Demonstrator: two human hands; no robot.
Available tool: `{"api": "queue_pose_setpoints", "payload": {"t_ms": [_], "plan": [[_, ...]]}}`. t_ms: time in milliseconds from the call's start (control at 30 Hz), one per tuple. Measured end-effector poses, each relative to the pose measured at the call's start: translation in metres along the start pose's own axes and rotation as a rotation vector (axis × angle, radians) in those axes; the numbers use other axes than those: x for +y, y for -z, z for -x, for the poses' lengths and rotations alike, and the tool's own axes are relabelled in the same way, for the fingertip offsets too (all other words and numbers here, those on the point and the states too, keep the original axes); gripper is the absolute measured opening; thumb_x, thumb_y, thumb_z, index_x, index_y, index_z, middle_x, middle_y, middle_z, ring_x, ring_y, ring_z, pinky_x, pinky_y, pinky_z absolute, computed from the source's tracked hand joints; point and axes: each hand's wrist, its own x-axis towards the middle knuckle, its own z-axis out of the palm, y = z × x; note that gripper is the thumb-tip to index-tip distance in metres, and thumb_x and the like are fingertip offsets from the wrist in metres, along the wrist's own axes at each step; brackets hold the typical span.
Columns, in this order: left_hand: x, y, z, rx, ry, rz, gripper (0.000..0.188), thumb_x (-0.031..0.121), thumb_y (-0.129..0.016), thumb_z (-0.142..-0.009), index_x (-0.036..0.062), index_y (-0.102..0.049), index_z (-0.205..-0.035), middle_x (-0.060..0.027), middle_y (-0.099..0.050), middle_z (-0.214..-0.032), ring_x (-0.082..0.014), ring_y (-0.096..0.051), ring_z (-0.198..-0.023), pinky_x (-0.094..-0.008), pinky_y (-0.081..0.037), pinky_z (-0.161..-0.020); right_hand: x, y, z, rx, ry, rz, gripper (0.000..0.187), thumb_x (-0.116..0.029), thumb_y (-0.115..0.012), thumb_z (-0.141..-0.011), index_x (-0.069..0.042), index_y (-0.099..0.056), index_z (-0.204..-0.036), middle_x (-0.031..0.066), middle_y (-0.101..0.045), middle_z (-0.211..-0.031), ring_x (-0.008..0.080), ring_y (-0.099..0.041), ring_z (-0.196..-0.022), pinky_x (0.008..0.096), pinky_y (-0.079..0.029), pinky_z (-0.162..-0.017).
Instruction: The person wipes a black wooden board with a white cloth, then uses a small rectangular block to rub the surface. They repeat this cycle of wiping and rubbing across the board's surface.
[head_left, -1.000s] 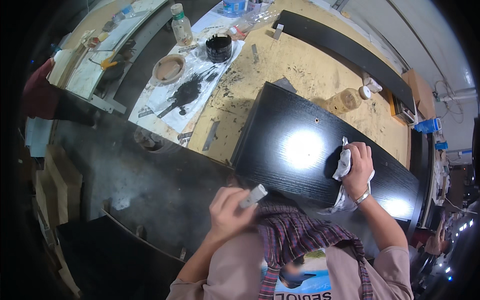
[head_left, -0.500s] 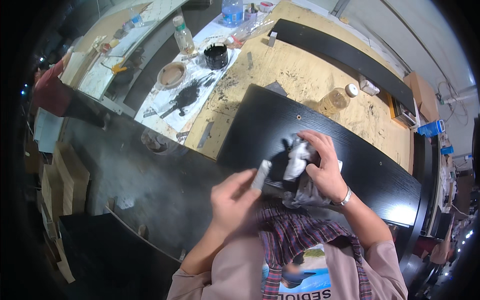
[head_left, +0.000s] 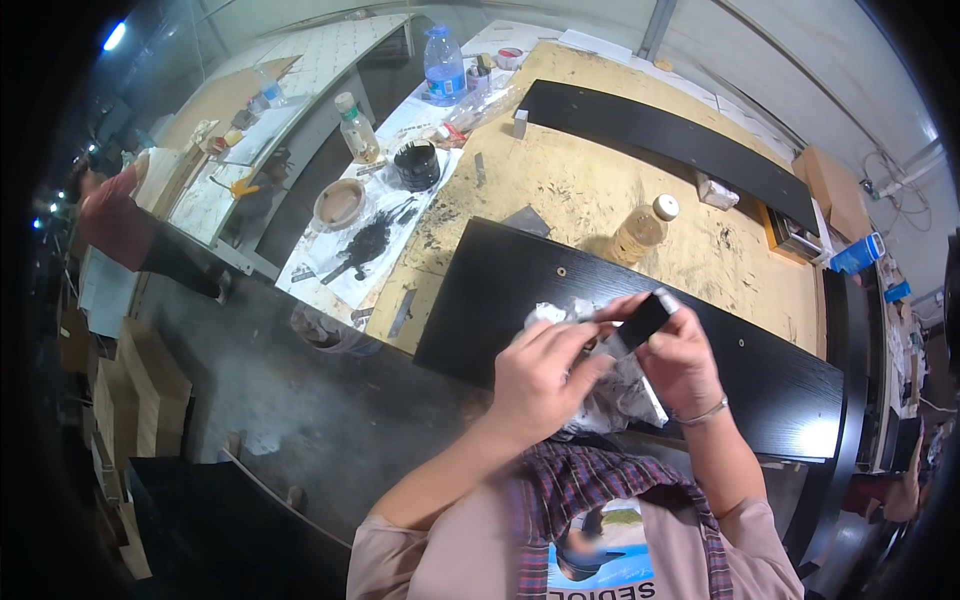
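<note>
My right hand (head_left: 683, 360) holds a small flat rectangular block (head_left: 643, 322) with a black face and a pale grey end. The block is tilted up above the black board (head_left: 480, 310). My left hand (head_left: 540, 378) is closed at the block's lower left end, its thumb and fingers pinched there; blur hides the exact contact. Under and between the hands lies a crumpled white-and-grey cloth (head_left: 622, 398), stained dark and partly covered by them. The board has wood grain and small holes, and lies across the near side of the yellow worktable (head_left: 560, 165).
Beyond the board stands a bottle of yellowish liquid (head_left: 640, 232). A long curved black panel (head_left: 680, 135) lies at the back. At left are a black paint pot (head_left: 417, 165), a round dish (head_left: 340, 204) and a clear bottle (head_left: 357, 130). Another person (head_left: 115, 220) stands far left.
My left hand has moved right to meet my right hand. The block, earlier in my left hand, is now in my right as well, which has let go of the cloth. My view has shifted slightly.
</note>
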Motion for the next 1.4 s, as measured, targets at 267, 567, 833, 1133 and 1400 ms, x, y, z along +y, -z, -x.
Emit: {"api": "queue_pose_setpoints", "payload": {"t_ms": [267,567,833,1133,1400], "plan": [[-0.029,-0.019,0.014,-0.391,-0.100,-0.489,0.049,0.020,-0.075,-0.077,0.0133,-0.070,-0.125,-0.0091,-0.066,-0.128,-0.0315,-0.062,-0.113,-0.0482,-0.048,-0.096,-0.014,0.033,-0.025,0.371,0.119,0.431,0.025,-0.006,-0.068,-0.093,0.004,-0.070,-0.116,0.0065,-0.072,-0.099,0.0126,-0.064,-0.085,0.0260,-0.050,-0.081],[-0.075,0.190,0.079,0.333,0.584,-0.369,0.057,-0.009,-0.069,-0.075,-0.0042,-0.064,-0.131,-0.0190,-0.068,-0.122,-0.0325,-0.066,-0.114,-0.0392,-0.049,-0.102,0.056,-0.021,-0.122,0.348,0.348,1.270,0.025,-0.015,-0.074,-0.084,-0.001,-0.071,-0.104,0.0157,-0.065,-0.092,0.0336,-0.064,-0.082,0.0426,-0.054,-0.076],[-0.111,0.222,0.109,0.439,0.830,-0.216,0.051,-0.006,-0.073,-0.083,-0.0077,-0.061,-0.133,-0.0189,-0.070,-0.123,-0.0260,-0.066,-0.113,-0.0368,-0.048,-0.102,0.129,-0.066,-0.195,0.308,0.465,1.563,0.017,-0.017,-0.073,-0.084,-0.003,-0.065,-0.089,0.0136,-0.064,-0.095,0.0336,-0.064,-0.094,0.0458,-0.056,-0.077],[-0.146,0.210,0.094,0.358,0.676,-0.058,0.046,-0.008,-0.073,-0.080,-0.0093,-0.065,-0.126,-0.0181,-0.074,-0.108,-0.0229,-0.070,-0.100,-0.0360,-0.052,-0.094,0.068,0.007,-0.135,0.716,0.174,1.759,0.014,-0.016,-0.073,-0.082,-0.002,-0.071,-0.083,0.0166,-0.069,-0.090,0.0353,-0.068,-0.085,0.0466,-0.057,-0.075],[-0.154,0.189,0.044,0.098,0.392,-0.082,0.050,-0.003,-0.077,-0.077,-0.0118,-0.065,-0.124,-0.0217,-0.073,-0.107,-0.0284,-0.071,-0.098,-0.0387,-0.052,-0.093,0.122,-0.075,-0.182,0.484,0.262,1.606,0.020,-0.021,-0.074,-0.084,-0.003,-0.067,-0.084,0.0134,-0.065,-0.094,0.0314,-0.067,-0.093,0.0436,-0.058,-0.079]]}}
